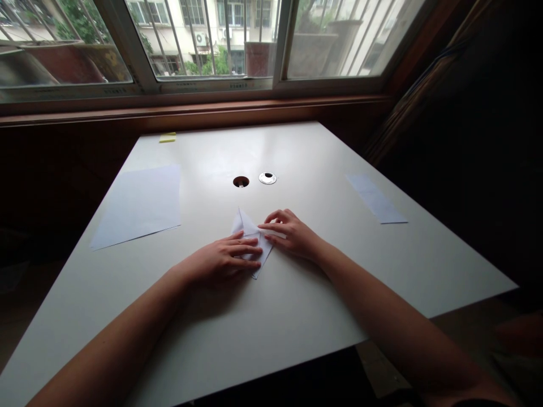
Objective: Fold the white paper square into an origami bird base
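Note:
A small sheet of white paper [251, 227], folded into a pointed shape, lies on the white table between my hands. My left hand [224, 254] rests on its near left part, fingers stretched out and pressing it down. At the paper's right edge, my right hand [292, 233] pinches a corner or flap between thumb and index finger, its other fingers bent. Part of the folded paper is hidden under my left fingers.
A large white sheet [138, 206] lies on the left, and a narrow paper strip [376, 199] on the right. Beyond my hands are a round cable hole [241, 182] and a metal ring cover [267, 178]. A yellow slip [167, 137] sits near the table's far edge, below the window.

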`<action>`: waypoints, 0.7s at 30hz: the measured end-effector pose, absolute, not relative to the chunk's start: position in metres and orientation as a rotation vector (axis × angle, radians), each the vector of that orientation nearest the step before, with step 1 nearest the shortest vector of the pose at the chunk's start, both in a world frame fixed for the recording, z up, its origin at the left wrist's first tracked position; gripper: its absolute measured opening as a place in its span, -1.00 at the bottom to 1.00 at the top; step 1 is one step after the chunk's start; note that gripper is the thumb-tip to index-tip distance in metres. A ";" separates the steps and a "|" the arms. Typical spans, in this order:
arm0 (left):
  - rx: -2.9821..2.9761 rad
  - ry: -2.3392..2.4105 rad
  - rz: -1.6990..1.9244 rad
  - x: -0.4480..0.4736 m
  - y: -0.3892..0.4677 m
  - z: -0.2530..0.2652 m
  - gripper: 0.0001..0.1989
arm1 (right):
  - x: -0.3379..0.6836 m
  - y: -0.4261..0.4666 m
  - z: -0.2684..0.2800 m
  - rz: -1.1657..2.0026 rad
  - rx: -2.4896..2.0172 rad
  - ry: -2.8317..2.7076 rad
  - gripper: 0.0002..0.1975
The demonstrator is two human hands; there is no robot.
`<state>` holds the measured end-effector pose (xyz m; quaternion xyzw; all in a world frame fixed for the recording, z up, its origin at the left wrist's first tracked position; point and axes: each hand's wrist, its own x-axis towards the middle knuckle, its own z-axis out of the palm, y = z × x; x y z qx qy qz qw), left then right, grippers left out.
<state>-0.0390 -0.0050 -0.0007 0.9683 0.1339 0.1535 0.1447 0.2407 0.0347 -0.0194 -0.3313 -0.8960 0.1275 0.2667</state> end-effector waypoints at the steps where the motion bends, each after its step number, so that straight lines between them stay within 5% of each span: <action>1: 2.764 0.368 0.451 -0.038 -0.007 0.001 -0.56 | 0.240 0.035 -0.019 0.328 -0.897 -2.435 -0.70; 9: 2.564 0.362 0.563 -0.033 -0.011 0.008 -0.85 | 0.236 0.035 -0.021 0.192 -0.936 -2.496 -0.75; 21: 2.416 0.298 0.607 -0.031 -0.012 0.010 -0.90 | 0.221 0.035 -0.020 0.170 -0.757 -2.577 -0.59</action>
